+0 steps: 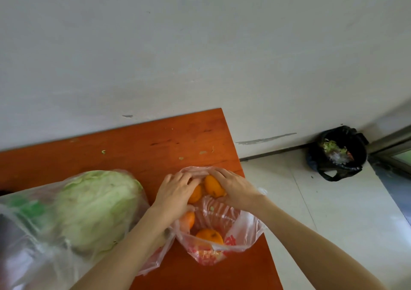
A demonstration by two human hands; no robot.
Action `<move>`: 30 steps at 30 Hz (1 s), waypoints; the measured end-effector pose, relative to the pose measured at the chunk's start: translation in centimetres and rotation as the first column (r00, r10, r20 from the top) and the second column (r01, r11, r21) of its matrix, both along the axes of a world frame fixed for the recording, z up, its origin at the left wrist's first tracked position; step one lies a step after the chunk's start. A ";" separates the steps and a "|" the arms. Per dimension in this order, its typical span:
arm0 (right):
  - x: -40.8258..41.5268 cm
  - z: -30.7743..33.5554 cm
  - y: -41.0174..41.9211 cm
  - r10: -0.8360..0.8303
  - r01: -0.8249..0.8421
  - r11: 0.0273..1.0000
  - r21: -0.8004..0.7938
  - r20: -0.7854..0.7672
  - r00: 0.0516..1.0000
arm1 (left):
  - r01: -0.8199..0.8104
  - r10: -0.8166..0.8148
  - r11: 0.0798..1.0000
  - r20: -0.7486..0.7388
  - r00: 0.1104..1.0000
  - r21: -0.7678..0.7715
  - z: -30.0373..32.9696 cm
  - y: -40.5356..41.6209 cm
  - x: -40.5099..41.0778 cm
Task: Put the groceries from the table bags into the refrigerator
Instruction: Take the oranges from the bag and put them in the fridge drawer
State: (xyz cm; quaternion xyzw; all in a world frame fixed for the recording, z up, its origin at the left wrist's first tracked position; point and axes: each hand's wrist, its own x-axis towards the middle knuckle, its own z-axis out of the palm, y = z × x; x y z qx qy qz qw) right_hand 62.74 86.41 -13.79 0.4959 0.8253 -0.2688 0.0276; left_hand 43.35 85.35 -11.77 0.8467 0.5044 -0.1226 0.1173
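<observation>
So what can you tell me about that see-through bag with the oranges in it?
The orange bag is thin, crinkled plastic, clear with a pink tint and red print near its lower front. It sits near the right edge of the reddish wooden table, its mouth open. Four oranges show: one low inside, another behind the film at left, two at the far rim. The left hand and right hand both reach in, each resting on one of the far oranges. A cabbage's clear bag lies against its left side.

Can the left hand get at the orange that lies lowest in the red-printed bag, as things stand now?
Probably yes. That orange lies uncovered in the open bag, just below the left hand, and nothing sits over it. But the left hand and the right hand are each already on an orange higher up, so it must let go first.
</observation>
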 end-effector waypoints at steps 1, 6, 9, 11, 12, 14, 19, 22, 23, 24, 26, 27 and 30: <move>0.1 0.0 -0.3 -0.013 0.013 1.000 -0.004 -0.012 1.000 | -0.013 0.012 1.000 -0.026 1.000 -0.010 0.0 0.1 0.0; 0.5 0.6 -1.8 -0.096 0.096 0.995 -0.009 -0.096 0.991 | -0.023 0.027 0.999 -0.076 0.997 0.048 -0.1 0.4 0.2; 0.8 1.8 -2.6 -0.222 0.220 0.975 -0.025 -0.147 0.964 | -0.051 0.054 0.997 -0.053 0.997 0.059 0.3 0.4 -0.1; 1.0 2.6 -3.3 -0.310 0.308 0.951 -0.041 -0.178 0.934 | -0.084 0.084 0.995 0.000 0.996 0.048 0.9 0.3 -0.4; 1.0 2.9 -3.6 -0.345 0.342 0.938 -0.049 -0.200 0.917 | -0.106 0.104 0.994 0.046 0.993 0.039 1.4 0.1 -0.4; 1.2 3.5 -4.4 -0.411 0.407 0.911 -0.069 -0.250 0.877 | -0.152 0.145 0.988 0.211 0.967 0.017 2.2 -0.5 -0.3; 1.7 6.5 -7.4 -0.523 0.558 0.830 0.015 -0.328 0.787 | -0.220 0.242 0.969 0.599 0.764 -0.111 5.9 -2.2 0.8; 1.9 8.6 -10.5 -0.584 0.652 0.754 0.084 -0.368 0.723 | -0.213 0.347 0.938 0.733 0.585 -0.274 8.0 -4.2 1.6; 1.9 9.3 -11.9 -0.611 0.686 0.722 0.093 -0.380 0.694 | -0.201 0.353 0.936 0.764 0.541 -0.290 8.5 -5.0 1.8; 2.0 10.0 -13.4 -0.640 0.721 0.687 0.087 -0.397 0.658 | -0.191 0.350 0.937 0.784 0.513 -0.293 9.0 -6.0 2.0; 2.1 11.1 -16.8 -0.683 0.782 0.620 0.067 -0.443 0.580 | -0.167 0.328 0.945 0.807 0.492 -0.283 9.8 -8.2 2.3; 2.0 11.6 -18.7 -0.702 0.808 0.587 0.058 -0.461 0.543 | -0.143 0.315 0.949 0.810 0.495 -0.282 10.1 -9.4 2.4; 1.9 12.7 -24.5 -0.757 0.881 0.472 0.040 -0.493 0.428 | -0.026 0.271 0.952 0.797 0.540 -0.306 10.7 -13.0 3.3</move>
